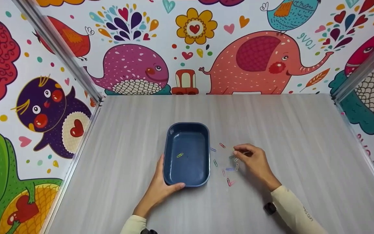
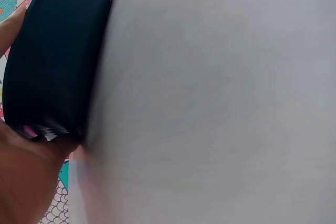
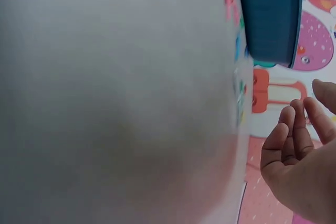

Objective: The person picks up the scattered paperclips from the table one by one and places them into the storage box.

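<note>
My left hand (image 1: 161, 188) grips the near left corner of a deep blue rectangular tray (image 1: 207, 156), thumb along the near rim and fingers against the left side. One yellow paper clip (image 1: 180, 155) lies on the tray's floor. To the right, several coloured paper clips are scattered on the table, among them a red paper clip (image 1: 222, 145), a green paper clip (image 1: 215, 163) and a blue paper clip (image 1: 230, 169). Above the far right ones hovers my right hand (image 1: 254, 161), fingers loosely bent. In the right wrist view a gap shows between its thumb and index finger (image 3: 316, 116).
The light wood-grain table (image 1: 125, 130) meets printed cartoon walls at the back and both sides. Metal corner posts (image 1: 60, 48) stand at the back left and back right. A dark wrist device (image 1: 270, 208) sits at the right sleeve.
</note>
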`<state>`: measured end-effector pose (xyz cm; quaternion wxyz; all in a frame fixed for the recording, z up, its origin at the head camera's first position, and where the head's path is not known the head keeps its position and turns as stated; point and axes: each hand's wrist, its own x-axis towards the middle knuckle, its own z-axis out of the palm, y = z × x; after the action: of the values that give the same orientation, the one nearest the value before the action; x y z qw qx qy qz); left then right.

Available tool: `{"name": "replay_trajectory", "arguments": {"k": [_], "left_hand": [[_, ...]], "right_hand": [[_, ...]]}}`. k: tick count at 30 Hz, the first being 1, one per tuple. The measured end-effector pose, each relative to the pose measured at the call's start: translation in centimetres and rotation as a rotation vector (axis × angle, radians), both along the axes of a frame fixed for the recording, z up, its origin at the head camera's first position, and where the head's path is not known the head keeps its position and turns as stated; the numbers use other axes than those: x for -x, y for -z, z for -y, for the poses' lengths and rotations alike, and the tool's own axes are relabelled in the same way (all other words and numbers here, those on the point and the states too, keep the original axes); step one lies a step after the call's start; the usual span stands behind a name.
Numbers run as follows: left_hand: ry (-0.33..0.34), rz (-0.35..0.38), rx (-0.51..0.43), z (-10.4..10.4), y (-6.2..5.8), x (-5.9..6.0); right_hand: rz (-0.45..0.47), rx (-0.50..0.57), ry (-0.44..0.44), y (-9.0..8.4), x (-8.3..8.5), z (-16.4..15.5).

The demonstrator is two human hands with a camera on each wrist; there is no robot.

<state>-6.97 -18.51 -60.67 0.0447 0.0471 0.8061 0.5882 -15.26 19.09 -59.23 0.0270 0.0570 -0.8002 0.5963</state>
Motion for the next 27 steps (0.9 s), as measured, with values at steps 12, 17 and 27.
{"name": "replay_trajectory", "arguments": {"k": [12, 17, 27], "left_hand": [[0.0, 0.002, -0.007, 0.0, 0.0, 0.0], [0.007, -0.001, -0.002, 0.0, -0.1, 0.1], [0.004, -0.003, 0.006, 0.0, -0.1, 0.0]], "right_hand": [[-0.08, -0.04, -0.031, 2.1, 0.7, -2.5], [-0.139, -0.142, -0.1, 3.0, 1.1, -3.1], [-0.274, -0.276, -0.189, 3.7, 1.3, -3.4]]}}
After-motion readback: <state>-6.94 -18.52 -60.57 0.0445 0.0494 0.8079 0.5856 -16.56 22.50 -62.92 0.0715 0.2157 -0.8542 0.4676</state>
